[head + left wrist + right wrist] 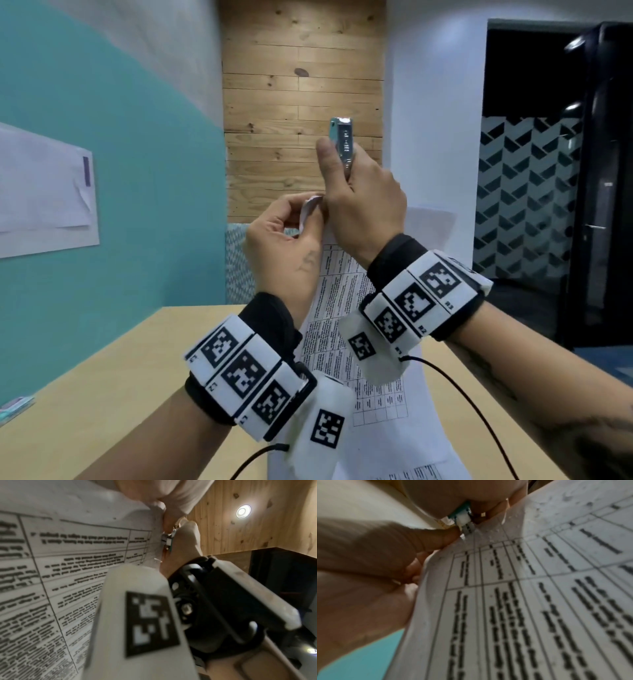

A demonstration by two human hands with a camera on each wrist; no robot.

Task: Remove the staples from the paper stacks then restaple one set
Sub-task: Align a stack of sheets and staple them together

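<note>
Broadly, a tan table [102,394] is stretching across the lower part of the head view, with a teal wall and a wooden panel behind, and the paper stack [346,342] is being held up in the air above it, its lower edge drooping toward the tabletop. Printed tables are covering the facing sheet.

Both hands are working close together at the stack's top corner. The left hand [284,240] is pinching that corner, peeling a flap of the top sheet back between thumb and fingers. The right hand [363,205] is wrapping around a small teal and metal stapler [342,144], its long body pointing upward and its lower end pressing against the paper at the corner; the right wrist view is showing a metal tip there meeting the sheet's edge. Whether a staple is sitting under that tip is not readable.

Judging by this, a staple-removal step is probably in hand. Doing it well is likely calling for keeping the left pinch tight and just beside the tip so the sheets are not tearing, sliding the tip flat under the staple's crown, and levering gently rather than yanking. A second small teal item [13,407] is lying at the table's far left edge.
</note>
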